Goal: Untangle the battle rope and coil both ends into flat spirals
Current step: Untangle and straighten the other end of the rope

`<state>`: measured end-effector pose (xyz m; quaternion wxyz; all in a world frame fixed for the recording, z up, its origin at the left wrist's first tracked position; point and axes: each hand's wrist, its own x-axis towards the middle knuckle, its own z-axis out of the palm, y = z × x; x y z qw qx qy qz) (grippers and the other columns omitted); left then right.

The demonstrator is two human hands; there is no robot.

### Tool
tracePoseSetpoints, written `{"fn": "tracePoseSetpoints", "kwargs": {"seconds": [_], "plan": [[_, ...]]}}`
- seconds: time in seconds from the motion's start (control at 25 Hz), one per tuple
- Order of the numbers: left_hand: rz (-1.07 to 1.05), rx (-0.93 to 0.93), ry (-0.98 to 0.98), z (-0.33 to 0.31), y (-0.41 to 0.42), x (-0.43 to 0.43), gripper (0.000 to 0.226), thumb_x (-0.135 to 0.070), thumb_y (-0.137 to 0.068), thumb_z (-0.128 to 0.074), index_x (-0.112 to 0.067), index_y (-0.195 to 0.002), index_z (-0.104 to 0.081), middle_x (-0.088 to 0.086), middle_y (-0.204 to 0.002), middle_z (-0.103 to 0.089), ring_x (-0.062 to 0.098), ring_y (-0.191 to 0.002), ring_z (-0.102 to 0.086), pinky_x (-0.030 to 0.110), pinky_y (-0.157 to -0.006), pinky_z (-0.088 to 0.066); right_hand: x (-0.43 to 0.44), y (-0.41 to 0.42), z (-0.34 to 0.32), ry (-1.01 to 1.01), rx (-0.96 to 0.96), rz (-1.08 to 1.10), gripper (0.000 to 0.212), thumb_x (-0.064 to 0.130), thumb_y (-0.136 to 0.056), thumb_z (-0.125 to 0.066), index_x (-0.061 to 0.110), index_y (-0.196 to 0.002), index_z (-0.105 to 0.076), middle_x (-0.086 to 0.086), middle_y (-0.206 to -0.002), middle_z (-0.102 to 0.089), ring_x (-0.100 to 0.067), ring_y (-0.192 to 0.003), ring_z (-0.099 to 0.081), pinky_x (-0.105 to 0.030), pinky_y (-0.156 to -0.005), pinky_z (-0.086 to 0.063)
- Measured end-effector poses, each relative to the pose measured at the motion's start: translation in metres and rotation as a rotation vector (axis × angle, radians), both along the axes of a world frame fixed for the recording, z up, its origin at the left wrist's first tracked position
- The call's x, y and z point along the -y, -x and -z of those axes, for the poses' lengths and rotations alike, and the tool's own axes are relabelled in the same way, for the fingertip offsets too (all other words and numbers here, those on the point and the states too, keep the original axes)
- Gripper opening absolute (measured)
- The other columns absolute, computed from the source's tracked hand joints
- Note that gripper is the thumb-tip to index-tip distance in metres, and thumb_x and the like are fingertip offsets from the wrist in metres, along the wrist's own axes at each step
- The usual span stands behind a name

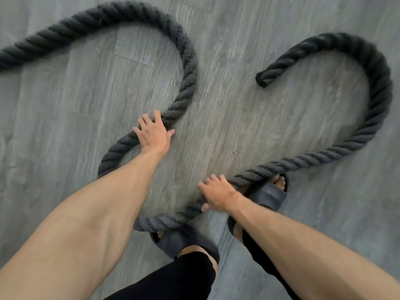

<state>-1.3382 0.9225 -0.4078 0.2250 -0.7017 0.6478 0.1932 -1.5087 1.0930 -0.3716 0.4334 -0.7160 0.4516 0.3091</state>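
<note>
Rope: the thick dark battle rope [188,68] lay on the grey plank floor [65,109] in one long winding line, not coiled anywhere.
Left stretch: it came in from the floor's left edge, arched up toward the far edge and curved back down in a wide hook to the left hand.
Near bend: below that hand it swung round behind the left forearm and ran along the floor in front of the feet, touching the toe of the left slipper [184,241].
Right stretch: from the right hand it climbed toward the right edge, looped over the top and curled back inward.
Rope end: the cut end [265,77] sat free on the floor, mid-right, well apart from the left hook.
Left hand: the left hand [153,133] was down on the rope, palm over it, fingers spread and curling across the strand, thumb out on the floor side. It looked more like a press than a full clasp.
Right hand: the right hand [218,197] was wrapped onto the rope just beside the right slipper [268,194], fingers reaching over the top, thumb tucked under the near side. It was gripping.
Feet: both were in dark slippers at the near edge, with the rope crossing just ahead of the toes.
Picture: there was some motion blur, especially on the far right loop.
</note>
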Motion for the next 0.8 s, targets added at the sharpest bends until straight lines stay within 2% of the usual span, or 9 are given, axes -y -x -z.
{"fn": "tracePoseSetpoints", "kwargs": {"seconds": [0.08, 0.16, 0.24, 0.32, 0.4, 0.44, 0.56, 0.8], "plan": [[0.057, -0.027, 0.066, 0.011, -0.007, -0.009, 0.058, -0.054, -0.092, -0.056, -0.012, -0.130, -0.041, 0.022, -0.122, -0.050, 0.039, -0.114, -0.048, 0.055, -0.088, -0.042, -0.027, -0.006, 0.009, 0.091, -0.068, -0.093, 0.056, 0.042, -0.092, -0.065, 0.013, -0.137, -0.046, -0.017, -0.137, -0.047, -0.036, -0.129, -0.040, -0.052, -0.108, -0.032], [-0.017, -0.056, 0.034, 0.008, -0.034, -0.016, 0.056, -0.052, -0.094, -0.054, -0.009, -0.128, -0.041, 0.024, -0.120, -0.052, 0.042, -0.109, -0.053, 0.054, -0.083, -0.045, -0.030, -0.002, 0.007, 0.172, -0.096, -0.083, 0.041, 0.032, -0.096, -0.058, 0.013, -0.131, -0.048, -0.018, -0.133, -0.046, -0.036, -0.126, -0.041, -0.052, -0.105, -0.032], [-0.201, 0.006, -0.064, -0.006, -0.089, -0.027, 0.059, -0.049, -0.093, -0.057, -0.008, -0.131, -0.038, 0.029, -0.126, -0.050, 0.046, -0.114, -0.053, 0.053, -0.088, -0.045, -0.011, 0.007, -0.003, 0.253, -0.148, -0.036, 0.030, 0.023, -0.099, -0.046, 0.014, -0.127, -0.050, -0.017, -0.130, -0.047, -0.035, -0.124, -0.042, -0.050, -0.102, -0.034], [-0.484, 0.142, -0.141, -0.032, -0.163, -0.045, 0.064, -0.045, -0.092, -0.062, -0.006, -0.135, -0.037, 0.031, -0.134, -0.046, 0.048, -0.122, -0.049, 0.053, -0.098, -0.042, 0.021, 0.027, -0.013, 0.324, -0.287, 0.049, 0.031, 0.018, -0.100, -0.037, 0.016, -0.128, -0.052, -0.014, -0.131, -0.049, -0.034, -0.126, -0.044, -0.047, -0.101, -0.035], [-0.759, 0.250, -0.183, -0.063, -0.226, -0.076, 0.070, -0.039, -0.092, -0.064, -0.003, -0.143, -0.032, 0.032, -0.143, -0.039, 0.049, -0.130, -0.042, 0.052, -0.106, -0.036, 0.054, 0.057, -0.027, 0.337, -0.445, 0.131, 0.033, 0.016, -0.101, -0.036, 0.017, -0.129, -0.054, -0.013, -0.132, -0.051, -0.033, -0.127, -0.046, -0.047, -0.103, -0.038], [-0.803, 0.273, -0.201, -0.076, -0.241, -0.091, 0.071, -0.035, -0.093, -0.064, -0.002, -0.145, -0.029, 0.032, -0.146, -0.035, 0.049, -0.133, -0.040, 0.052, -0.108, -0.034, 0.066, 0.071, -0.036, 0.325, -0.500, 0.160, 0.033, 0.016, -0.102, -0.037, 0.017, -0.130, -0.054, -0.014, -0.133, -0.052, -0.033, -0.128, -0.046, -0.049, -0.104, -0.038], [-0.697, 0.191, -0.180, -0.100, -0.215, -0.102, 0.060, -0.026, -0.093, -0.062, -0.001, -0.140, -0.034, 0.030, -0.147, -0.035, 0.046, -0.133, -0.039, 0.051, -0.107, -0.035, 0.080, 0.083, -0.066, 0.305, -0.516, 0.184, 0.032, 0.019, -0.101, -0.044, 0.016, -0.132, -0.051, -0.015, -0.135, -0.052, -0.034, -0.129, -0.044, -0.052, -0.107, -0.038], [-0.465, -0.229, -0.157, -0.151, -0.068, -0.052, 0.035, -0.025, -0.094, -0.054, -0.007, -0.125, -0.054, 0.018, -0.131, -0.056, 0.037, -0.121, -0.053, 0.043, -0.097, -0.043, 0.090, 0.048, -0.150, 0.290, -0.321, 0.210, 0.031, 0.024, -0.100, -0.045, 0.011, -0.127, -0.054, -0.016, -0.131, -0.058, -0.035, -0.128, -0.046, -0.049, -0.105, -0.037]]}}
